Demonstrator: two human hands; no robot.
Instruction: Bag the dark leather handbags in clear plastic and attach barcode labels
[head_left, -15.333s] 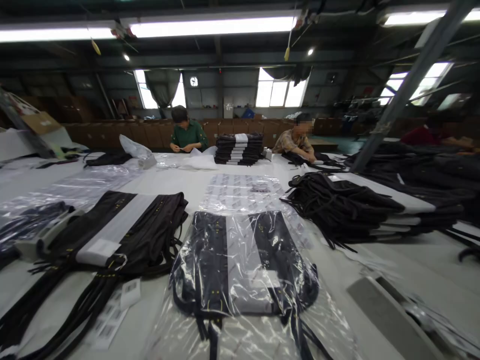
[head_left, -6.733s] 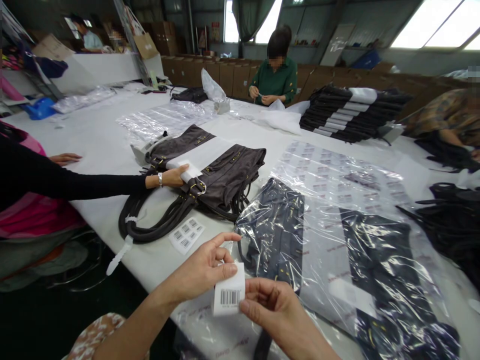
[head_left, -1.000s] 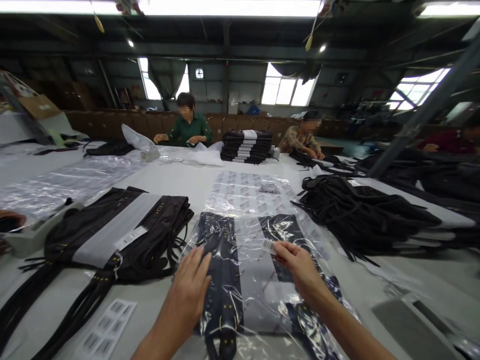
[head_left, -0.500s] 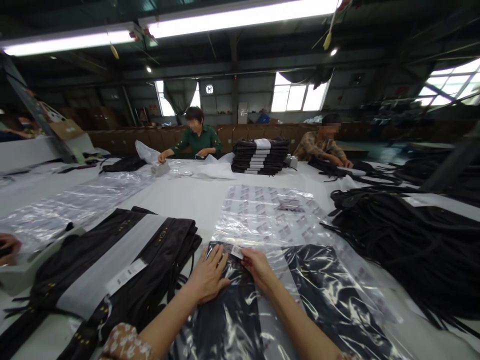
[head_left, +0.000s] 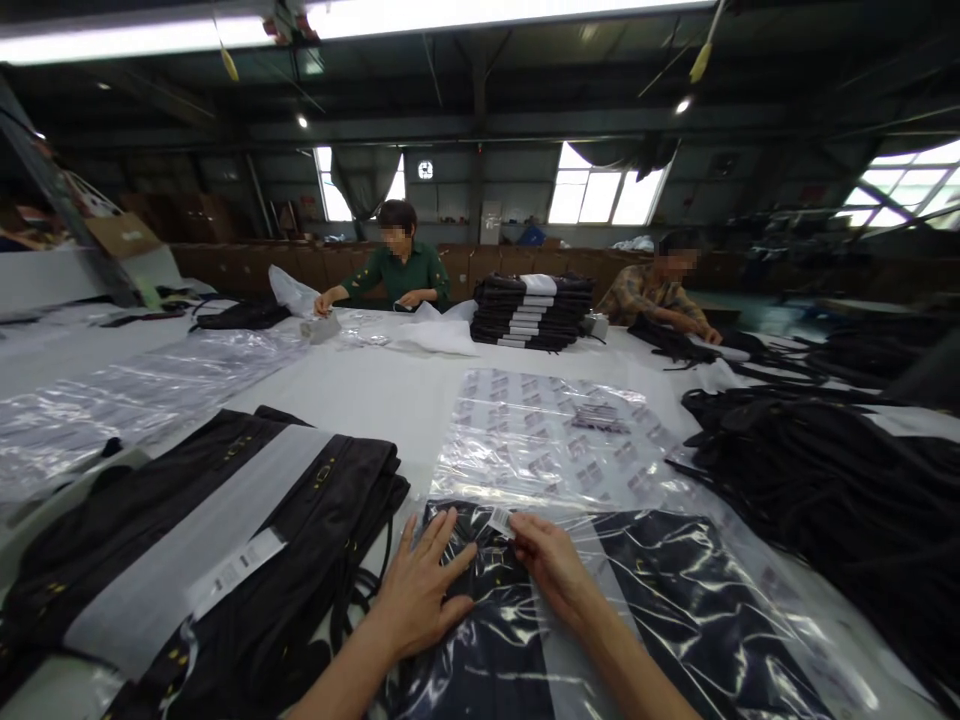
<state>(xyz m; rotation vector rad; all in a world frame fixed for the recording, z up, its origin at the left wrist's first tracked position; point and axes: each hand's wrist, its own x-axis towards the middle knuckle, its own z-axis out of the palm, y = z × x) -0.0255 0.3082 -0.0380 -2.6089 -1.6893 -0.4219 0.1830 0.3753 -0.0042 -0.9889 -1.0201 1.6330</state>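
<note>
A dark folded garment (head_left: 487,655) lies in front of me inside a clear plastic bag (head_left: 517,455) with a repeated print. Flat on the bag's left side rests my left hand (head_left: 424,595), fingers spread. Between the thumb and fingertips of my right hand (head_left: 555,565) is the edge of a small white barcode sticker (head_left: 501,521). The sticker lies against the plastic, just right of my left fingertips; I cannot tell how much of it is stuck. A white strip (head_left: 566,655) runs down the garment under the plastic.
Dark garments with a pale paper band (head_left: 217,530) lie to the left. Another dark heap (head_left: 817,480) is at the right. Farther back stands a banded garment stack (head_left: 532,310). Two people, one in a green top (head_left: 405,272), one in a plaid shirt (head_left: 649,298), work across the table.
The view has shifted slightly. My left fingers are spread wider on the plastic, while my right hand still pinches the sticker. Another person's hand at the left edge is out of view now.
</note>
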